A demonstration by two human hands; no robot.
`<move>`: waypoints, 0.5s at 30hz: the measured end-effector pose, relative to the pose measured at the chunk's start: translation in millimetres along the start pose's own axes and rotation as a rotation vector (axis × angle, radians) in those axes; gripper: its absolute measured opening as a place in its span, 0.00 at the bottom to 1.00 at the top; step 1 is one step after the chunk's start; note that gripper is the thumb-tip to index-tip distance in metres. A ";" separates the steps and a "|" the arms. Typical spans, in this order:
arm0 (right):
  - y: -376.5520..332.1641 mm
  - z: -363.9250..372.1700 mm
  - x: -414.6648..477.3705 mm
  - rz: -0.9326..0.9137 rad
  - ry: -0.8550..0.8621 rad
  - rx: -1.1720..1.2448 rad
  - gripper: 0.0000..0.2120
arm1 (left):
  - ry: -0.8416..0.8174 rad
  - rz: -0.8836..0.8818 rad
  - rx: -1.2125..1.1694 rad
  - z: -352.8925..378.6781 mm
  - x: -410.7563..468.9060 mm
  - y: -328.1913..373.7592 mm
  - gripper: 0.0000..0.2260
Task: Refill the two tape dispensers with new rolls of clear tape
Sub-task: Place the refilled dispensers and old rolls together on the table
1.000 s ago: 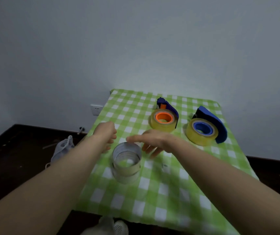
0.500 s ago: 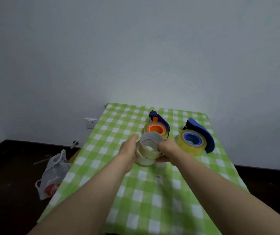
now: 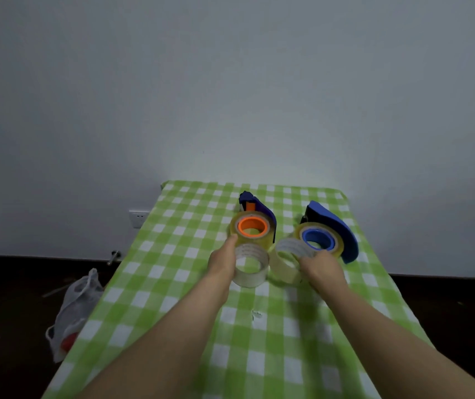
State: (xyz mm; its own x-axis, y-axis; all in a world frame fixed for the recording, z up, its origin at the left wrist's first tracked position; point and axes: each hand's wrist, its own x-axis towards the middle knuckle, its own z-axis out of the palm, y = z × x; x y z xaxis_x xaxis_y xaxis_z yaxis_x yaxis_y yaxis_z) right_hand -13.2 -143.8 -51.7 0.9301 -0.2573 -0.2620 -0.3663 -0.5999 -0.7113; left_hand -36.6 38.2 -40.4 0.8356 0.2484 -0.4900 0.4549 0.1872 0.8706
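Green-checked tablecloth (image 3: 173,254) filled lower frame. Orange-core dispenser (image 3: 255,224) at 12 o'clock, blue-core dispenser (image 3: 331,234) at 1 o'clock. Left hand (image 3: 222,262) gripped left clear roll (image 3: 250,267), fingers curled round it, at 6 o'clock of orange-core dispenser. Right hand (image 3: 321,264) pinched right clear roll (image 3: 286,262) at 7 o'clock of blue-core dispenser.

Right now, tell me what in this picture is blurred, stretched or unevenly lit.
Head view: the right hand and its tape roll look motion-smeared; the wall is brightest just above the table, dimmer toward the corners; the floor is nearly black; the forearms look stretched near the bottom edge.
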 end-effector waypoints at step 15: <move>-13.2 -38.9 -76.7 -0.101 -0.074 0.163 0.19 | 0.017 0.070 -0.059 -14.8 -81.4 15.3 0.24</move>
State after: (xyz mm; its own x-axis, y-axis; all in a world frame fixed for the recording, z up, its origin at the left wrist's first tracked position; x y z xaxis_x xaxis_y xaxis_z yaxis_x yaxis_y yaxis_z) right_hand -80.7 -145.6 3.2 0.9635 -0.1420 -0.2271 -0.2677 -0.4873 -0.8312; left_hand -102.1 34.9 12.2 0.8593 0.2789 -0.4287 0.3758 0.2242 0.8992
